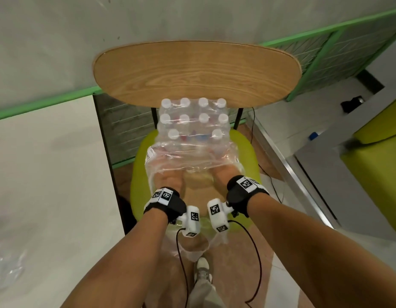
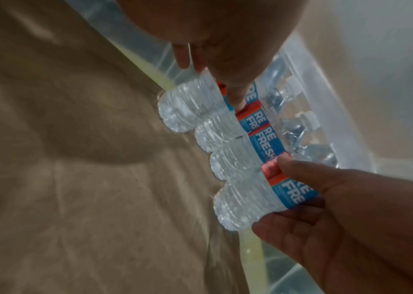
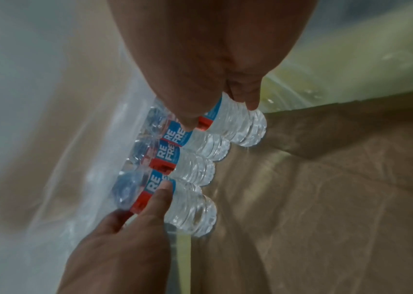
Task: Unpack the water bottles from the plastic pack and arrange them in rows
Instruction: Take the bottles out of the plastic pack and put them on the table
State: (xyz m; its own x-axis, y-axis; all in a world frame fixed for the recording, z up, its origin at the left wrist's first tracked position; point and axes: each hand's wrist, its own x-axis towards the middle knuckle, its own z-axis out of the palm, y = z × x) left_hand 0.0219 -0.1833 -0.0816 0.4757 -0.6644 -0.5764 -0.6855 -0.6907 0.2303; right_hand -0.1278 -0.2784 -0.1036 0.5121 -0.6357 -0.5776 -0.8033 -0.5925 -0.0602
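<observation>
At centre of the head view, both hands reach inside the opened wrap (image 1: 170,158) on a green seat (image 1: 250,152). Left hand (image 2: 238,49) and right hand (image 3: 200,59) each grasp an end bottle (image 2: 187,107) of the nearest row. Step: extraction. Next, probably, lifting each clear of the film. Remaining bottles (image 1: 193,117) stand upright, capped, at its far end.

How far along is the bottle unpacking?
Done: the plastic pack is torn open at the near end. In hand: left hand and right hand reach inside, each gripping an end bottle of the front row. Left: the bottles sit wrapped; none seen set out in rows.
</observation>
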